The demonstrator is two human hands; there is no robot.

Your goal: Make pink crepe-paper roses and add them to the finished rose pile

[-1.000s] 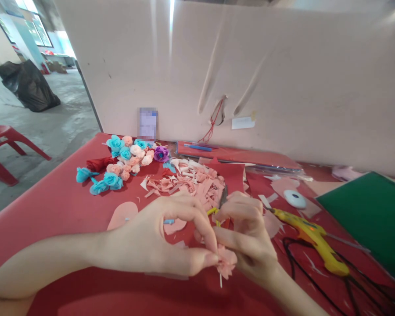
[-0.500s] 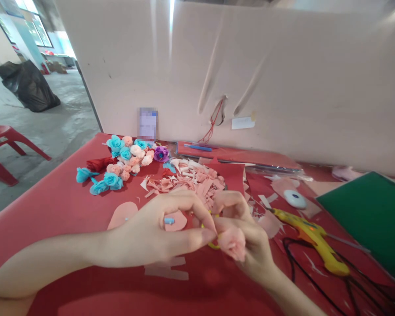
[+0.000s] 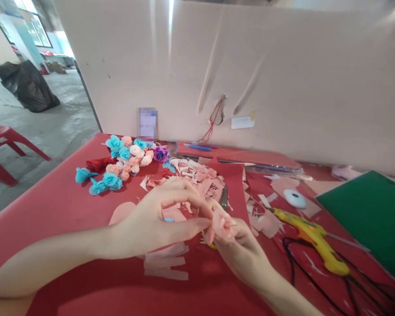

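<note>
A small pink paper flower (image 3: 224, 224) is gripped in the fingers of my right hand (image 3: 245, 252). My left hand (image 3: 158, 221) reaches in from the left, its thumb and index finger pinched at the flower's left edge. Below the fingertips, part of a yellow-handled tool (image 3: 208, 241) shows on the table; the rest is hidden. Pink paper strips (image 3: 166, 263) lie in front of my left hand, and a rounded pink paper piece (image 3: 121, 211) is partly behind it. A small blue object (image 3: 169, 219) shows through the gap under my left index finger.
Finished paper flowers (image 3: 125, 160) in several colours are heaped at the back left. Pink scraps (image 3: 204, 177) pile behind my hands. To the right lie a yellow glue gun (image 3: 312, 239) with black cord, a white oval object (image 3: 295, 199) and a green sheet (image 3: 365, 219). A pale panel (image 3: 171, 66) stands behind.
My right hand has turned and risen slightly, bringing the flower up and left with its open face more toward the right. My left fingers stay pinched beside it.
</note>
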